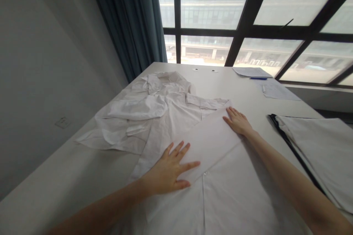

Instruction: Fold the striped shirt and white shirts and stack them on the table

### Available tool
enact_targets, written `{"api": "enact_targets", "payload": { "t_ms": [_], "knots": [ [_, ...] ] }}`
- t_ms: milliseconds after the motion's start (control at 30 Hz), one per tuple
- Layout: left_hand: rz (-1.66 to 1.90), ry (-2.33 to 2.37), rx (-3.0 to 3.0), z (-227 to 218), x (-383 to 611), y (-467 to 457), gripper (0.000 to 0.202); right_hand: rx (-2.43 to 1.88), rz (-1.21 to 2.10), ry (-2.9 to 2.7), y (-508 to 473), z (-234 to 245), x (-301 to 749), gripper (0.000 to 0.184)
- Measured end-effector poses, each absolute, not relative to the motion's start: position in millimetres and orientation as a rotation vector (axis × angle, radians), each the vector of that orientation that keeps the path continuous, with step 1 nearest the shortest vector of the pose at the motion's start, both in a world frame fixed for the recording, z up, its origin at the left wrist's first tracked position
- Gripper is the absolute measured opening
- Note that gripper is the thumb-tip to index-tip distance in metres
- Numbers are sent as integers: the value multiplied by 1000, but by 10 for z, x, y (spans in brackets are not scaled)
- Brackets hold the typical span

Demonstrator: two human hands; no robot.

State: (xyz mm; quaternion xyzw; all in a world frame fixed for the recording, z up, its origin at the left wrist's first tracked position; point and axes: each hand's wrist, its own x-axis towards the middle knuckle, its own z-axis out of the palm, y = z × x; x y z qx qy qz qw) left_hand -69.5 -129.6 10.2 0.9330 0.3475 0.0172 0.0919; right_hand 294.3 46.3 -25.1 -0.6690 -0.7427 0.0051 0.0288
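Observation:
A white garment (231, 187), which looks like a shirt or lab coat, lies spread on the table in front of me. A smooth folded flap crosses it diagonally, and one button shows below the flap's edge. My left hand (168, 172) lies flat on the flap's lower left part, fingers spread. My right hand (237, 120) rests flat at the flap's upper right end, its fingers stretched out. Neither hand grips anything. Beyond them, the garment's collar (176, 78) and a crumpled sleeve (138, 108) lie toward the far left.
To the right lies folded white cloth (317, 143) with a black edge. Papers (252, 72) and a blue pen (258, 78) are at the far right of the white table (212, 84). A wall (55, 62) borders the left side; a curtain (132, 14) and windows stand behind.

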Motion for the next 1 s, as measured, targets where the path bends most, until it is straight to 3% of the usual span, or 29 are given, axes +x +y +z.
{"api": "enact_targets", "payload": {
  "t_ms": [267, 500, 767, 1000],
  "knots": [
    [132, 1047, 2826, 58, -795, -1425, 68, -2074, 12, -2276, 460, -234, 2937, 69],
    [113, 1084, 2802, 80, -782, -1423, 60, -1674, -381, -2312, 226, -71, 2728, 54],
    [208, 1158, 2867, 41, -768, -1442, 53, -971, 166, -2621, -472, -23, 1918, 46],
    [203, 1099, 2946, 38, -786, -1439, 57, -1041, 266, -2692, -661, -74, 1824, 48]
  ]
}}
